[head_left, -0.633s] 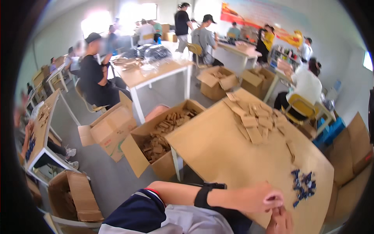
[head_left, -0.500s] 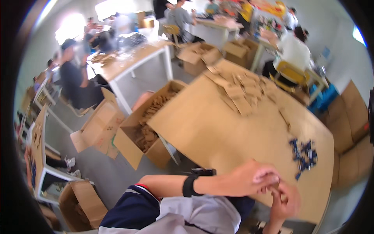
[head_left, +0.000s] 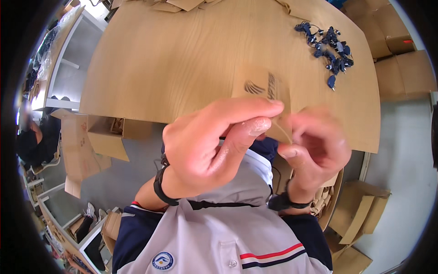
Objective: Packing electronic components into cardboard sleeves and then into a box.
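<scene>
Nearest is the person's pale grey shirt with navy sleeves (head_left: 196,228), and above it both bare hands are raised in front of the chest. The left hand (head_left: 210,141) has its thumb and forefinger closed on a thin brown cardboard piece with dark print (head_left: 260,82), held up off the desk above its near side. The right hand (head_left: 319,146) is curled at the piece's lower right edge; motion blurs its fingers, so whether they grip the card or only brush it cannot be told. As a judgement, the left pinch near the lower edge leaves most of the card unsupported, so a hard push from the right could bend, crease or twist it free. If dropped, it could slide off the near edge of the pale wooden desk (head_left: 182,64) toward the lap, or into the open brown carton of card pieces (head_left: 338,194) below the right hand. Farther up on the right, tangled navy plugs and cables (head_left: 331,82) lie well apart from the hands; loose leads there could snag on one another if one were pulled. Flat brown card pieces (head_left: 185,3) lie at the far side.
</scene>
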